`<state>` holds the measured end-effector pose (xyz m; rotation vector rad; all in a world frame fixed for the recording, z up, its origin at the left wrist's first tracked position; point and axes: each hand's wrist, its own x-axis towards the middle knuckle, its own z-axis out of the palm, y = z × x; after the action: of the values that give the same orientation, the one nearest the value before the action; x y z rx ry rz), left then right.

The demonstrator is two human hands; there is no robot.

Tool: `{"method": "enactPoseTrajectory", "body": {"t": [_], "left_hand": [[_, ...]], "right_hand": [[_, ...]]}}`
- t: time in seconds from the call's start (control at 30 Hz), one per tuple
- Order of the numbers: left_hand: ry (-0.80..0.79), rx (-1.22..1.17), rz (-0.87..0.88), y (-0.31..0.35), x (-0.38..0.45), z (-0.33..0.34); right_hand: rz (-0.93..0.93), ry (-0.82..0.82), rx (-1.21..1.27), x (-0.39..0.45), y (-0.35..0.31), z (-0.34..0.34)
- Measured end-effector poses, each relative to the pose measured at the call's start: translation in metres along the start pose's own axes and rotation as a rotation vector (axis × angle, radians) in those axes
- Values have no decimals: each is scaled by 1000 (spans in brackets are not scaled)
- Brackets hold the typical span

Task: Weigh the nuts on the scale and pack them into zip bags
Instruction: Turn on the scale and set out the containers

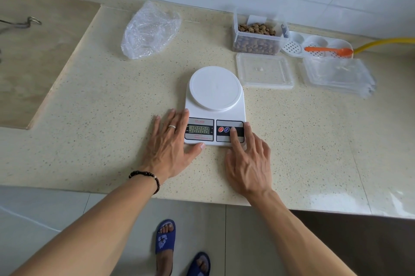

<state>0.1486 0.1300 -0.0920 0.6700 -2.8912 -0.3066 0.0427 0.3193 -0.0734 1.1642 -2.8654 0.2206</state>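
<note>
A white digital scale [214, 91] stands mid-counter, its round platform bare and its display lit with digits. My left hand [170, 143] lies flat against the scale's left front corner, fingers straight, thumb along the front edge. My right hand [247, 159] presses a button on the scale's right panel with the index fingertip. Behind the scale to the right stands an open clear box of brown nuts [258, 37], with its lid [265, 70] lying flat in front of it. A stack of clear zip bags [339, 73] lies further right.
A crumpled clear plastic bag [150, 31] lies at the back left. A white divided tray [294, 45] with an orange spoon [330, 50] sits at the back right, a yellow hose [386, 42] behind it. A wooden board [33, 62] covers the left. The counter's front edge [202, 199] is near my wrists.
</note>
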Motion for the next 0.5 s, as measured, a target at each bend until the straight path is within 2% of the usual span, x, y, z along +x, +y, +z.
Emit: {"method": "enactPoseTrajectory", "body": {"t": [0.5], "left_hand": [[0,-6,-9,2,1,-2]], "right_hand": [[-3,11,27,0,1,2]]}}
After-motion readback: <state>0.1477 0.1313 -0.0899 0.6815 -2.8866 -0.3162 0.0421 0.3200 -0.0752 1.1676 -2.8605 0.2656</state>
